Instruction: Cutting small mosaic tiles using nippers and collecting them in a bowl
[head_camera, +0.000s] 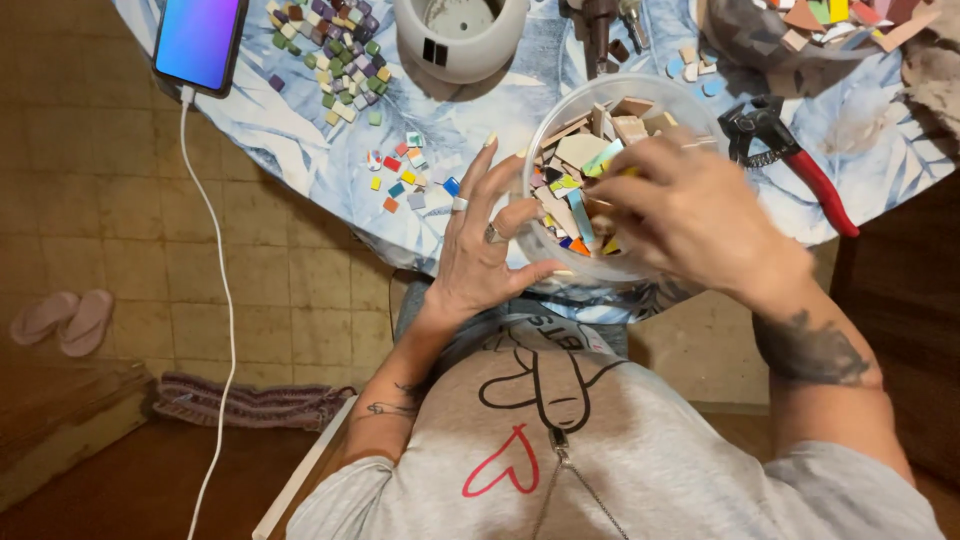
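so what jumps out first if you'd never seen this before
A clear plastic bowl heaped with broken coloured tile pieces sits at the table's near edge, the right hand reaching into it while the left hand steadies its side. A lit phone glows top left, and red-handled nippers lie right.

My only view is the head camera, looking steeply down from close above my own chest onto the near edge of the round table (300, 150).
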